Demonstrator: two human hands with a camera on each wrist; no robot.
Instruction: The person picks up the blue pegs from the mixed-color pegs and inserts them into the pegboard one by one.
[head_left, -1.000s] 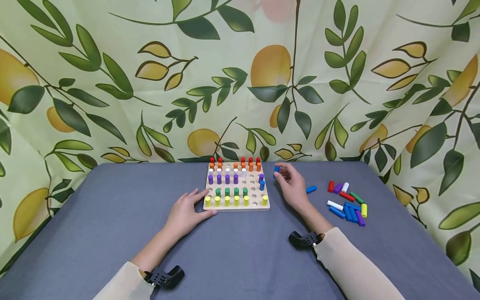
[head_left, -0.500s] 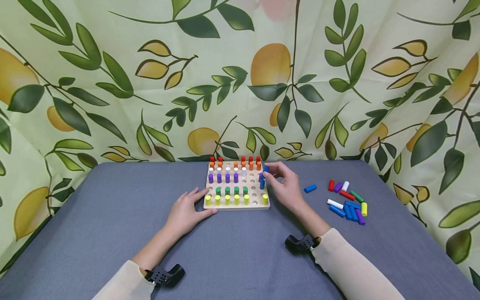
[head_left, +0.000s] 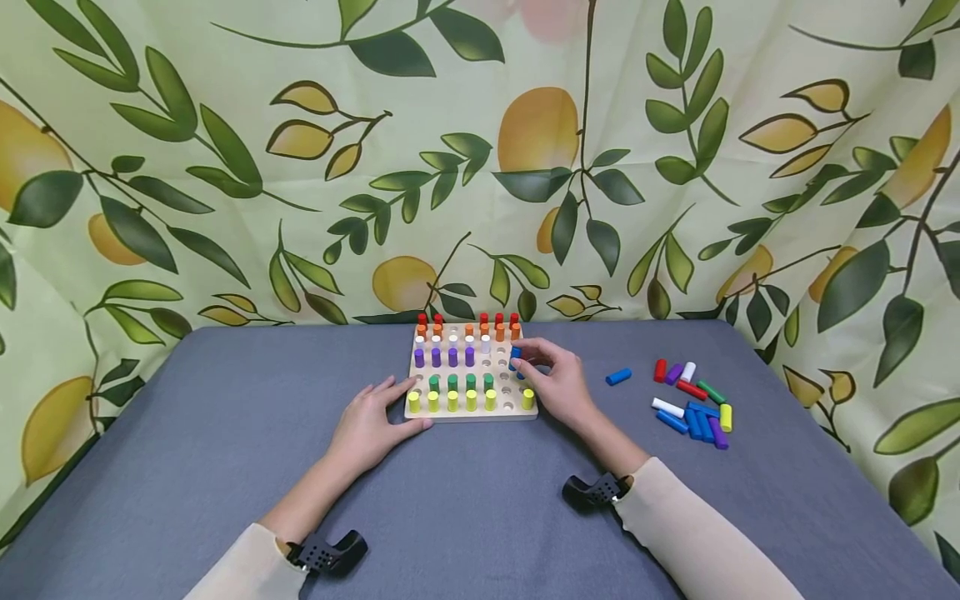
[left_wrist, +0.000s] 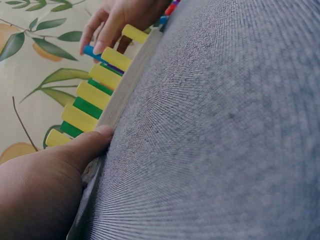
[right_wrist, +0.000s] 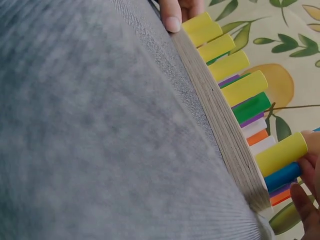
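A wooden pegboard [head_left: 472, 417] bears rows of red, orange, white, purple, green and yellow pegs. My left hand [head_left: 369, 429] holds its near left corner, thumb [left_wrist: 97, 142] against the front edge and fingers along the left side. Over the right side of the board, my right hand [head_left: 561, 385] pinches a blue peg [head_left: 515, 353] upright between thumb and fingertips. In the left wrist view this blue peg [left_wrist: 91, 51] pokes out past the fingers. Another blue peg [right_wrist: 282, 176] stands in the board behind the right front yellow peg [right_wrist: 282, 152], mostly hidden by the hand in the head view.
One loose blue peg [head_left: 618, 377] lies right of the board on the grey cloth [head_left: 480, 508]. Farther right is a scattered pile of pegs, among them a green peg [head_left: 711, 392], a yellow peg [head_left: 725, 417] and several blue ones. A leaf-patterned curtain [head_left: 450, 208] hangs behind.
My right hand has moved left from beside the board to over its right columns, carrying the blue peg and lowering it. The left hand has stayed at the corner.
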